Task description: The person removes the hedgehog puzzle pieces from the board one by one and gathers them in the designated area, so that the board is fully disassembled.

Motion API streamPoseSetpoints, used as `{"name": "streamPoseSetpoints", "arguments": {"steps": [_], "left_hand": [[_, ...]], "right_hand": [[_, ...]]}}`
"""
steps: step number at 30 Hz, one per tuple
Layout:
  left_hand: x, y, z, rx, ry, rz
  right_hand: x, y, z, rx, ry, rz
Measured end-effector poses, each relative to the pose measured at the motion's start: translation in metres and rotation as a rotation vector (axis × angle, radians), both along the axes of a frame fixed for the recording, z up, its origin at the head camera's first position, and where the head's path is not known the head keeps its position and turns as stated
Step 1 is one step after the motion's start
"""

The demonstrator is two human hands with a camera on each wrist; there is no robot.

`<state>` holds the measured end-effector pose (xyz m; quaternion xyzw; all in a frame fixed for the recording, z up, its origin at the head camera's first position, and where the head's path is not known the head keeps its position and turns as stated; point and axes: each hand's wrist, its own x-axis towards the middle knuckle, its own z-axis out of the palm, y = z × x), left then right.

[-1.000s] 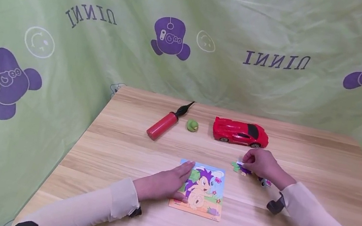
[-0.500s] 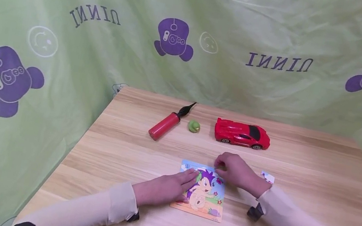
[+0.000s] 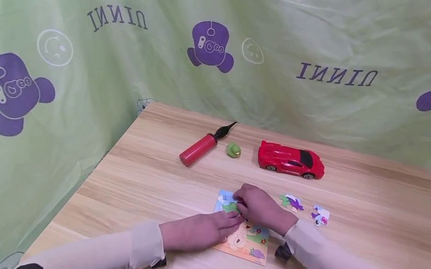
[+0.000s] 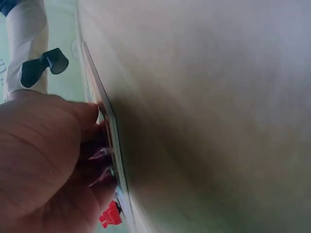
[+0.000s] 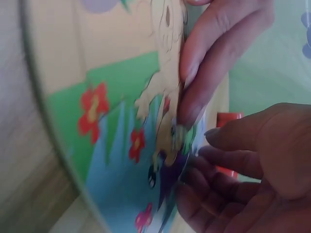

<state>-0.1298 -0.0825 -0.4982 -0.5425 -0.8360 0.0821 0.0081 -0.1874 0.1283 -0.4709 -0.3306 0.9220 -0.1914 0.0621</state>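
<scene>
A flat jigsaw puzzle (image 3: 255, 253) with a cartoon hedgehog lies on the wooden table. My left hand (image 3: 198, 233) rests on its left side, fingers laid out flat over the picture. Over the puzzle's upper part, my right hand (image 3: 264, 210) pinches a puzzle piece, mostly hidden by the fingers. The right wrist view has both hands' fingertips close together beside the green leaf and purple spines. Loose puzzle pieces, one purple and green (image 3: 294, 203) and one with a pink butterfly (image 3: 320, 215), lie right of the puzzle. The left wrist view catches the puzzle board's edge (image 4: 109, 116).
A red toy car (image 3: 290, 161) stands behind the loose pieces. Farther left are a small green toy duck (image 3: 233, 150) and a red hand pump (image 3: 197, 149) with a black nozzle. A green printed curtain (image 3: 158, 66) hangs behind the table (image 3: 380, 207).
My right hand has moved left from the loose pieces to the puzzle's upper part. The left hand has shifted slightly right on the picture. The loose pieces are uncovered again.
</scene>
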Motion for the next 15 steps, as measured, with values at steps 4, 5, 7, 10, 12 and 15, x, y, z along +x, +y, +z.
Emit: {"name": "streamPoseSetpoints", "arguments": {"steps": [4,5,7,10,12,15], "left_hand": [[0.001,0.000,0.003,-0.006,-0.077,0.036],[0.001,0.000,0.003,-0.006,-0.105,0.047],[0.001,0.000,0.005,-0.018,-0.145,0.054],[0.000,-0.001,0.006,-0.036,-0.171,0.054],[-0.001,-0.001,0.006,-0.046,-0.169,0.045],[-0.001,-0.002,0.007,-0.063,-0.150,0.030]], "right_hand": [[0.000,-0.008,0.002,0.015,0.000,-0.013],[0.000,-0.009,0.003,0.015,-0.012,-0.023],[-0.002,-0.013,0.005,0.016,-0.049,-0.055],[-0.004,-0.017,0.007,0.013,-0.115,-0.117],[-0.004,-0.019,0.006,0.012,-0.146,-0.150],[-0.005,-0.020,0.005,0.004,-0.161,-0.168]]}}
